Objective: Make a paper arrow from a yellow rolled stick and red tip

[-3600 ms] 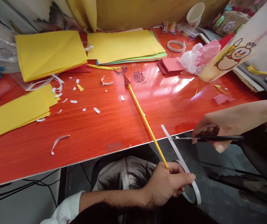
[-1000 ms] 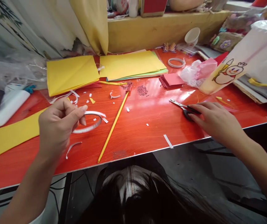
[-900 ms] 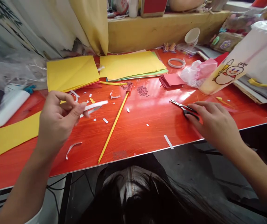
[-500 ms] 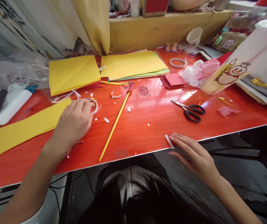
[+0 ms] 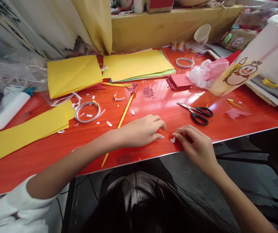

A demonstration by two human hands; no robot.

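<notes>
Table (image 5: pixel 163 106): It was red and glossy, and spread across most of the scene.
Curtain (image 5: pixel 44 26): It hung at the far left, pale, with a yellow fold on its right side.
Ledge (image 5: pixel 151 32): It ran, yellow, along the far side, right of the curtain.
Drink cup (image 5: pixel 255 58): It was at the far right, with a snowman printed on it.
Far-left sheets (image 5: pixel 75 76): They lay stacked, yellow, in front of the curtain.
Middle sheets (image 5: pixel 136 66): Yellow lay on top, with green edges showing beneath.
Near-left sheets (image 5: pixel 32 131): They were yellow, layered and slanted.
Left hand (image 5: pixel 151 129): It was over the middle of the table, thumb apart from the bent fingers; whether it touched the table could not be told. Its forearm passed over the stick (image 5: pixel 125 111).
Right hand (image 5: pixel 194 142): It was apart from the left hand, at the near edge, thumb and forefinger pinched on the strip (image 5: pixel 173 140).
Stick: It was yellow, slanting from a far red tip to the near edge.
Scissors (image 5: pixel 191 110): They lay right of centre, beyond the right hand, points toward the left.
Tape roll (image 5: pixel 87 121): It lay flat, just beside the near-left sheets.
Red squares (image 5: pixel 179 81): They were stacked left of the drink cup.
Scraps (image 5: pixel 109 123): They were scattered, white, around the tape roll.
Strip: It was white, between the hands, partly hidden by fingertips.
</notes>
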